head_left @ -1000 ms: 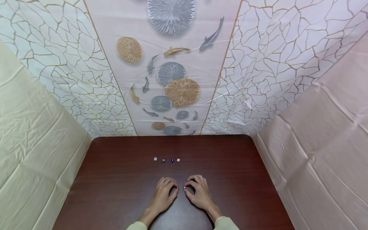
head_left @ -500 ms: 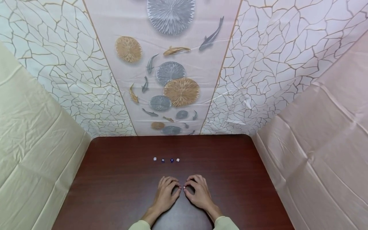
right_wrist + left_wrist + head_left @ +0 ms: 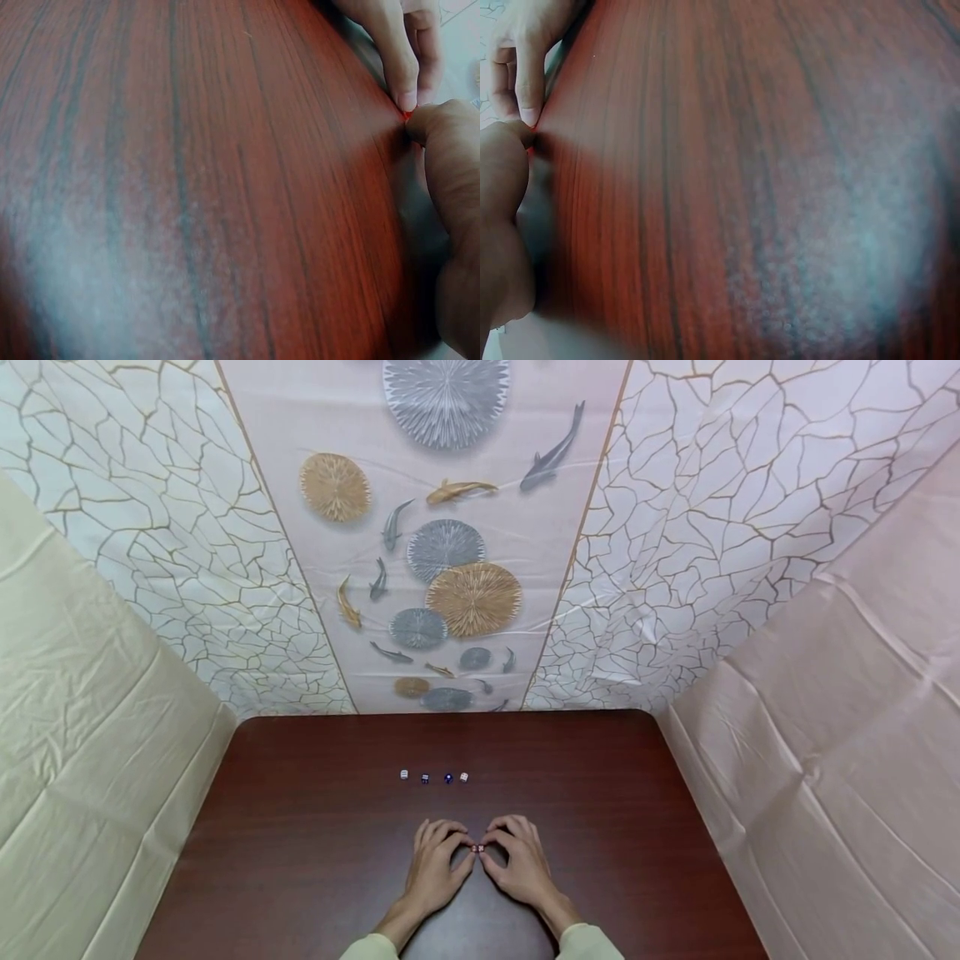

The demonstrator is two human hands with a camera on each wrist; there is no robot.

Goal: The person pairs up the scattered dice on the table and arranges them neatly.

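Between thumb and index finger, my left hand (image 3: 435,870) pinches a small red die (image 3: 475,849) on the table. My right hand (image 3: 522,867) pinches a second red die (image 3: 482,849) the same way. The two dice sit side by side and look to be touching, with the fingertips of both hands close together around them. In the left wrist view only a sliver of red shows past the thumb (image 3: 506,172). The right wrist view also gives just a bit of red die (image 3: 407,115) between the fingertips.
Farther back on the dark wood table (image 3: 300,827) is a loose row of dice: a white die (image 3: 403,774), a blue die (image 3: 425,779), another blue die (image 3: 448,778) and a white die (image 3: 464,777). Patterned cloth (image 3: 465,543) hangs behind the table, with plain cloth at both sides.
My left hand has slid to the right with its red die, closing the gap to the other red die. The right hand has stayed nearly still.
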